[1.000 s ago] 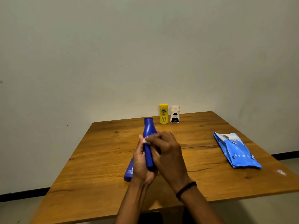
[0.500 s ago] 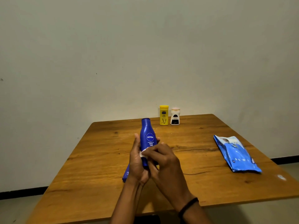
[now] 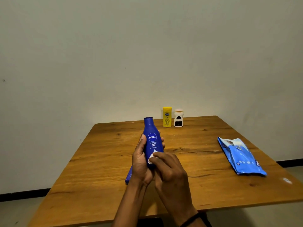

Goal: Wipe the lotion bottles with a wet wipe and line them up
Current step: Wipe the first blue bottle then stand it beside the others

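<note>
Head view: the left hand (image 3: 141, 163) holds the blue bottle (image 3: 151, 140) upright above the table (image 3: 98, 161), fingers curled round its body. The right hand (image 3: 170, 169) presses a small white wipe (image 3: 151, 158) to the bottle's lower front, its bent fingers pinching it.

1 second ago the bottle showed its side and the wipe sat up near the neck. Now the label faces the camera and the wipe is low on the body. I judge the wiping has gone round and down, so this bottle is nearly done and could soon join the row.

At the far edge the yellow bottle (image 3: 167, 117) and white bottle (image 3: 178, 118) stand just beside each other, 2 in line. A blue thing (image 3: 128, 176) lies flat under the hands, mostly hidden. The wipe pack (image 3: 241, 156) lies to the right, well apart.
</note>
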